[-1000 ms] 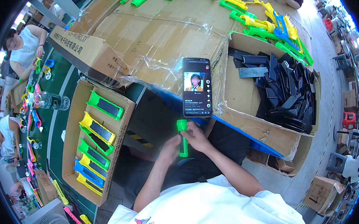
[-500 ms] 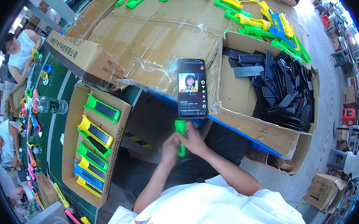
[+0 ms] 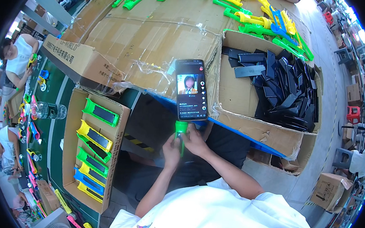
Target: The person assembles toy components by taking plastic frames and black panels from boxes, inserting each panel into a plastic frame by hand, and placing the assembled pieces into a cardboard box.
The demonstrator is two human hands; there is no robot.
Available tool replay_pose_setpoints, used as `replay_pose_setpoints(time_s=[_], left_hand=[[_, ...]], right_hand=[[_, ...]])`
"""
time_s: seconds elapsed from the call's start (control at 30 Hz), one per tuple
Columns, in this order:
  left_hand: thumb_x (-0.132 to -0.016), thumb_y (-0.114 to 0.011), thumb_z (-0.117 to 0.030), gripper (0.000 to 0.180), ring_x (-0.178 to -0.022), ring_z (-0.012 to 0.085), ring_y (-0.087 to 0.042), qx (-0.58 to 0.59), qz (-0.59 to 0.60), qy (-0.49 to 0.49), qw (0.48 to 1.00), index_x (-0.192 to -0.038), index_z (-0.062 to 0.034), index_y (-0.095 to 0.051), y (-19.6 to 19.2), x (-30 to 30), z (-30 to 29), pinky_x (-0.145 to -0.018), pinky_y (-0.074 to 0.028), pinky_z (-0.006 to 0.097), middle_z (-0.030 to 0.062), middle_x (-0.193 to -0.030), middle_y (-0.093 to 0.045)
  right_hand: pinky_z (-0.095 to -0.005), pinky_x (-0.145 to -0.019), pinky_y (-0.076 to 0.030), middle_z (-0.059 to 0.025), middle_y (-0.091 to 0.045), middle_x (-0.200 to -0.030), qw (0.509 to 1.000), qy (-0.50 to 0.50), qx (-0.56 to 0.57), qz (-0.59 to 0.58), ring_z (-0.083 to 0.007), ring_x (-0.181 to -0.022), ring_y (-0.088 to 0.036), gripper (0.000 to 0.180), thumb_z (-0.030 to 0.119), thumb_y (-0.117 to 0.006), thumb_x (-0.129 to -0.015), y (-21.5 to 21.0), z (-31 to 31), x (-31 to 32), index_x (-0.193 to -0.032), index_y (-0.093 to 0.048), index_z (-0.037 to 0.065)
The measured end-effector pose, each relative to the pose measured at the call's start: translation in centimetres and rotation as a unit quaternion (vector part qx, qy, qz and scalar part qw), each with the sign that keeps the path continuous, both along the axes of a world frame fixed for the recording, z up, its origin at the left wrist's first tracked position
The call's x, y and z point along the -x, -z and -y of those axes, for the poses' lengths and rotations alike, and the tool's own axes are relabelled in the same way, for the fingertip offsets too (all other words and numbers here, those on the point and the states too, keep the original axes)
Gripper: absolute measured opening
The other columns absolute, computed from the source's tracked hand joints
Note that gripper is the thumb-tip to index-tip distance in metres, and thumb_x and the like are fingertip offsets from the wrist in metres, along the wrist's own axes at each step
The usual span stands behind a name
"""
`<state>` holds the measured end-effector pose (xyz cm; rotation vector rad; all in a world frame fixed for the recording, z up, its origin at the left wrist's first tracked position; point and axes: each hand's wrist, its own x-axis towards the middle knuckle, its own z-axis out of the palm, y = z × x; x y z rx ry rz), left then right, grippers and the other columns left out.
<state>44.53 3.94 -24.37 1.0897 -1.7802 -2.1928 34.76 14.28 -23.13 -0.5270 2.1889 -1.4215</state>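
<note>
A green plastic housing (image 3: 181, 127) stands in front of my body, its wide round end toward the phone. My left hand (image 3: 171, 152) is closed around its left side. My right hand (image 3: 194, 142) grips it from the right, fingers bent. The thumbs lie close together over its middle, so that part is mostly hidden. Just beyond the wide end lies a phone (image 3: 192, 91) with a lit screen. To my left, a shallow cardboard box (image 3: 73, 144) holds several green, yellow and blue housings (image 3: 95, 136) with dark panels set in them.
An open carton (image 3: 230, 90) at the right holds a heap of black plastic panels (image 3: 283, 91). More coloured housings (image 3: 256, 21) lie across the far cardboard tabletop (image 3: 162, 40). A clear bottle (image 3: 49, 109) lies on the green table at left. Other people (image 3: 20, 56) sit beyond it.
My thumbs have shifted on the green housing, and its lower end shows less now. Both hands stay on it. The whole view has moved slightly.
</note>
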Motion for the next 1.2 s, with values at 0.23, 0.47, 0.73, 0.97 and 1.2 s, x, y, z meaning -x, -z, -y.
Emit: replay_pose_setpoints(time_s=[0.23, 0.47, 0.73, 0.97, 1.2], left_hand=[[-0.103, -0.059, -0.006, 0.041, -0.11, 0.0102, -0.062, -0.04, -0.04, 0.041, 0.998, -0.143, 0.0025, -0.054, -2.0, 0.5, 0.5, -0.095, -0.048, 0.025, 0.0077, -0.126, -0.067], [-0.095, -0.064, -0.008, 0.055, -0.11, 0.0145, -0.062, 0.123, -0.055, 0.124, 0.983, -0.147, -0.001, -0.047, -0.7, -0.2, 0.1, -0.096, -0.048, 0.029, 0.0086, -0.122, -0.065], [-0.103, -0.033, -0.022, 0.046, -0.093, 0.0164, -0.064, -0.003, -0.035, 0.008, 0.999, -0.133, 0.0014, -0.06, -1.6, -0.1, 1.5, -0.086, -0.052, 0.034, 0.0088, -0.113, -0.065], [-0.109, -0.038, -0.018, 0.029, -0.083, 0.017, -0.067, -0.099, -0.062, -0.048, 0.992, -0.129, -0.0024, -0.053, -1.9, 0.5, 1.5, -0.064, -0.055, 0.029, 0.0103, -0.11, -0.067], [-0.11, -0.042, -0.013, 0.013, -0.083, 0.0154, -0.065, -0.018, -0.085, -0.111, 0.99, -0.116, -0.0038, -0.048, -0.1, 0.0, 1.0, -0.068, -0.055, 0.031, 0.0075, -0.096, -0.062]], right_hand=[[-0.0355, -0.073, -0.06, -0.0151, -0.068, -0.112, 0.988, 0.016, 0.044, 0.144, -0.0205, -0.098, -0.068, 0.038, 0.014, -0.059, -0.103, 1.4, -0.3, 0.6, -0.137, -0.044, 0.003], [-0.0322, -0.082, -0.056, -0.0118, -0.07, -0.11, 0.987, -0.013, 0.058, 0.147, -0.0182, -0.098, -0.068, 0.03, 0.019, -0.063, -0.103, -0.7, 0.0, 1.0, -0.129, -0.057, 0.005], [-0.0297, -0.074, -0.055, -0.0095, -0.07, -0.092, 0.966, -0.108, -0.043, 0.232, -0.0165, -0.082, -0.069, 0.051, 0.049, -0.055, -0.104, -0.1, -0.1, -0.3, -0.114, -0.067, 0.0], [-0.0272, -0.055, -0.055, -0.0086, -0.07, -0.076, 0.937, -0.176, 0.012, 0.302, -0.0156, -0.065, -0.07, 0.056, 0.048, -0.048, -0.107, 1.9, -0.2, -1.6, -0.099, -0.067, -0.003], [-0.0287, -0.053, -0.054, -0.0085, -0.069, -0.072, 0.886, -0.159, -0.017, 0.435, -0.0149, -0.061, -0.068, 0.058, 0.048, -0.046, -0.108, -0.2, 0.2, -2.2, -0.093, -0.066, -0.004]])
